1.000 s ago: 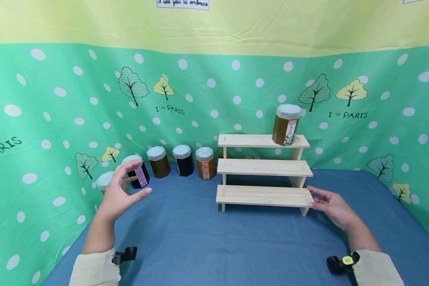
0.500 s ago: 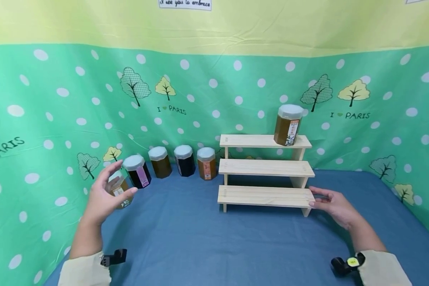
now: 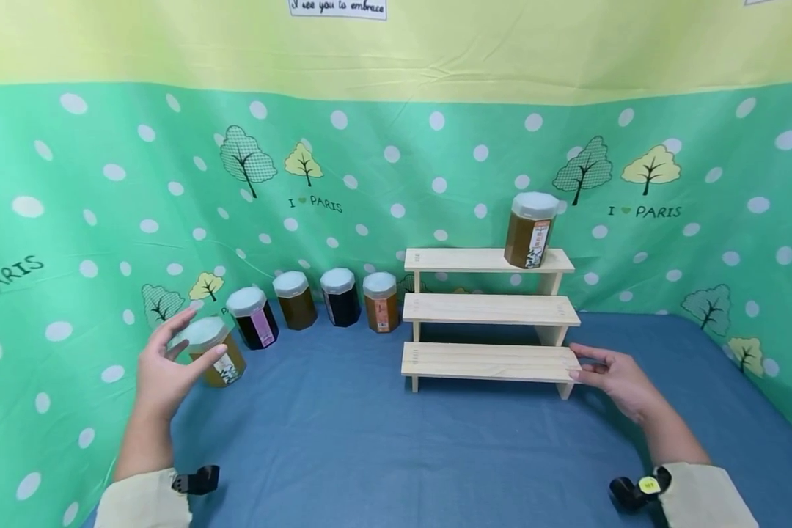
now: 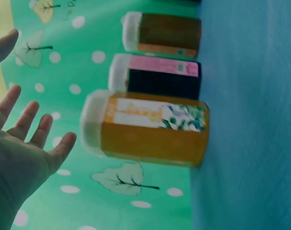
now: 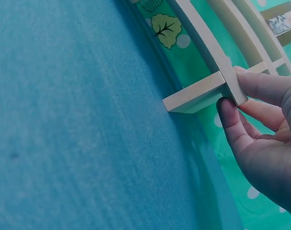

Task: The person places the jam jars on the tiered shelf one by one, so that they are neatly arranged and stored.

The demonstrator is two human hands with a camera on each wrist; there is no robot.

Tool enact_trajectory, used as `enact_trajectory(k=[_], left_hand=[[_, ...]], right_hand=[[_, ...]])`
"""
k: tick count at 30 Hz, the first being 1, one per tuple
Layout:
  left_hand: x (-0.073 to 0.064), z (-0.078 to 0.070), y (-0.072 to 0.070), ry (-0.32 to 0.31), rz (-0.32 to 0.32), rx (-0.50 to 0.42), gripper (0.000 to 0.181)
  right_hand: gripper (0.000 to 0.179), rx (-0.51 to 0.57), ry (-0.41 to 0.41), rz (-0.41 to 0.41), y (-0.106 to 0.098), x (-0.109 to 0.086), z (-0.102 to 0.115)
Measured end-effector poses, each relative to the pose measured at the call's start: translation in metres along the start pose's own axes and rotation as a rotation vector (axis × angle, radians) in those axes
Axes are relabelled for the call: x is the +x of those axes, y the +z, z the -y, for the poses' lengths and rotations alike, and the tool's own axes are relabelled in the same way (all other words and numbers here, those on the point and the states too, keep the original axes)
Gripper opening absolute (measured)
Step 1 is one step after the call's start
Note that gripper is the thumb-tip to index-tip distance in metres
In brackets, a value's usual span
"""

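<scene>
My left hand point(image 3: 165, 370) hovers with spread, gently bent fingers at the amber jar point(image 3: 229, 363), which has a white lid and a leaf-patterned label. In the left wrist view, the fingertips point(image 4: 66, 143) are apart from the lid of that jar. My right hand point(image 3: 617, 385) pinches the right end of the lowest step point(image 3: 488, 361) of a three-tier wooden stand. The right wrist view has the thumb and fingers on either side of that board's end point(image 5: 234, 88). A brown jar point(image 3: 526, 238) with a white lid stands on the right of the top step point(image 3: 455, 259).
Beside the amber jar, a row of white-lidded jars runs toward the stand: a dark jar with a pink label point(image 3: 259, 323), a brown jar point(image 3: 295, 306), another dark jar point(image 3: 341, 302) and an orange-labelled jar point(image 3: 380, 308). A green dotted cloth point(image 3: 369, 183) hangs behind the blue-covered table point(image 3: 369, 440).
My left hand has moved left and slightly down, from in front of the pink-labelled jar to the amber jar, uncovering both. The right hand keeps its place on the stand.
</scene>
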State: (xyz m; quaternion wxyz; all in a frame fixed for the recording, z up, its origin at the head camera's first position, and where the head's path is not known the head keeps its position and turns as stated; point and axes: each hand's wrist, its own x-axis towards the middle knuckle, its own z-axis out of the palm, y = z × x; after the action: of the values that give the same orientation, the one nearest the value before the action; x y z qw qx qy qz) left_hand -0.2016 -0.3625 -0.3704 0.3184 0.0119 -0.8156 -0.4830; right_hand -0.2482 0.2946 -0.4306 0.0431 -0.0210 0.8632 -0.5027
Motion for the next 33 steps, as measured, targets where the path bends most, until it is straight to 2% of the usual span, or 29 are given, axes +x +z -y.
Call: enact_trajectory(k=[4,10,14,22,29,33], left_hand=[[0.003,0.009,-0.004,-0.082,-0.017,0.033,0.072],[0.008,0.018,-0.01,-0.194,0.061,0.091,0.078],[0.01,0.023,-0.011,-0.262,0.093,0.084,0.084],[0.013,0.041,-0.011,-0.319,0.095,0.056,0.089],[0.016,0.056,-0.009,-0.366,0.12,0.062,0.092],[0.018,0.06,-0.007,-0.396,0.095,0.063,0.093]], right_hand=[[0.073,0.013,0.003,-0.003,0.0,0.001,-0.001],[0.075,0.05,0.011,-0.012,0.0,0.002,-0.004],[0.076,0.076,0.003,-0.009,0.001,0.002,-0.005],[0.076,0.106,0.006,-0.013,0.002,0.001,-0.005],[0.075,0.109,-0.001,-0.01,0.002,0.001,-0.006],[0.076,0.098,-0.009,-0.009,0.002,0.001,-0.006]])
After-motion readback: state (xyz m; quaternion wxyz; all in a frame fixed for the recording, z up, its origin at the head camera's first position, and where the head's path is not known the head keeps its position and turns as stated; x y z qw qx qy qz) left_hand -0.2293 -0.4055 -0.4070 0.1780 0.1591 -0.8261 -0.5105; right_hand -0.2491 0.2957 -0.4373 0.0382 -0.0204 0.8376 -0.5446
